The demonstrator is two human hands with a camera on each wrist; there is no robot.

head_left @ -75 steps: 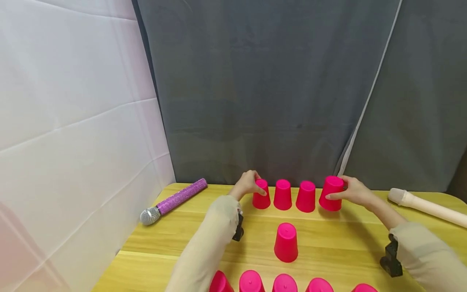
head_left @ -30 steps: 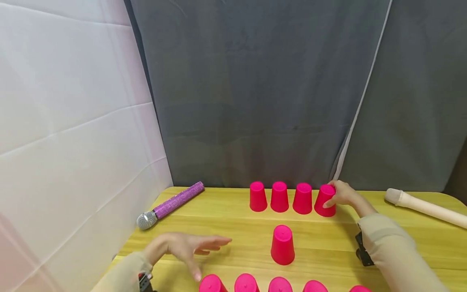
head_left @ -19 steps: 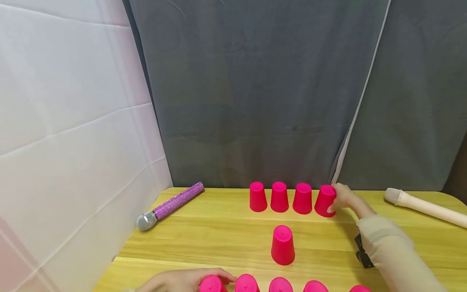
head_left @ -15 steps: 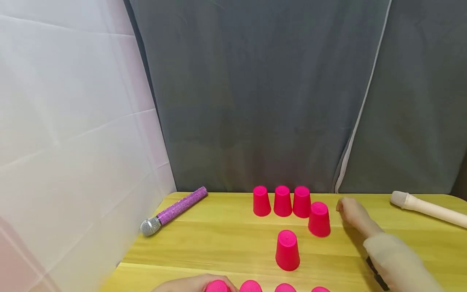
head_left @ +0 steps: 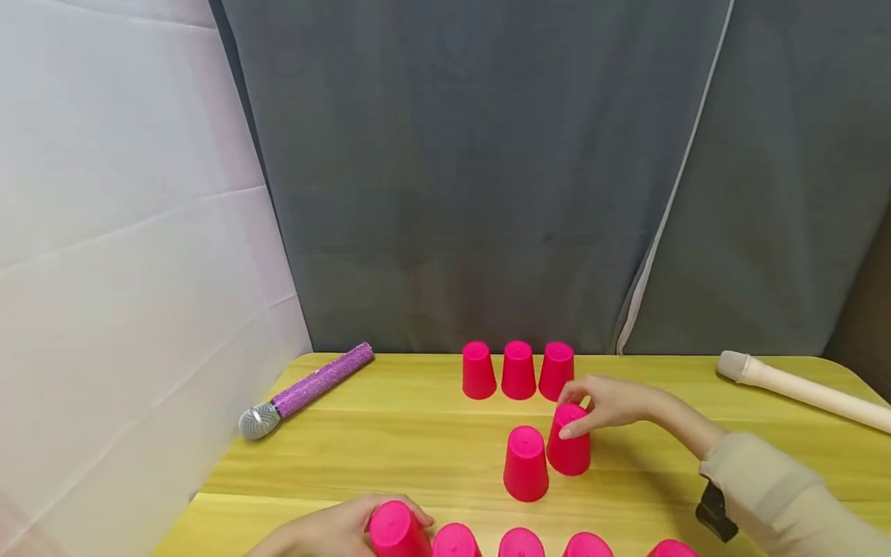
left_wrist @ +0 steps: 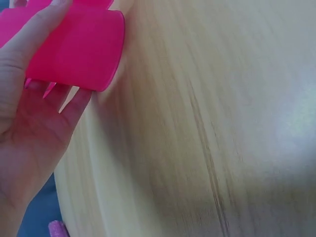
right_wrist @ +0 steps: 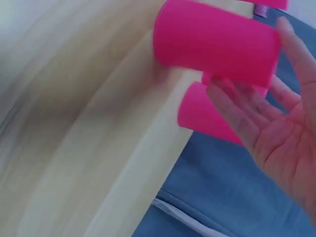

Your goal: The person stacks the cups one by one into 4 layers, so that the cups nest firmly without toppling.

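Presently, ten pink cups stand upside down on the yellow wooden table [head_left: 390, 449]; all positions below are taken from the lone middle cup [head_left: 525, 464].

The right hand [head_left: 605, 404] grasps a displaced cup [head_left: 569, 441] standing just beside the middle cup on its right, the two close to touching. Its fingers curl over the cup's top and side; the wrist view shows the fingers [right_wrist: 247, 106] lying against the cup wall [right_wrist: 217, 42].

The left hand [head_left: 327, 530] grasps the end cup [head_left: 395, 530] of the near row, in front of the middle cup and to its left. This cup is tilted, and whether it has left the table cannot be told. In the wrist view the thumb [left_wrist: 29, 34] lies over the cup [left_wrist: 74, 47] and the fingers lie behind it.

Four more cups of the near row [head_left: 522, 543] run rightward along the table's front edge. Three cups of the far row [head_left: 518, 370] stand behind the middle cup, close together.

A purple glitter microphone [head_left: 306, 389] lies well to the left of the middle cup, a cream recorder [head_left: 800, 389] well to the right. A grey curtain [head_left: 487, 170] hangs behind the table.
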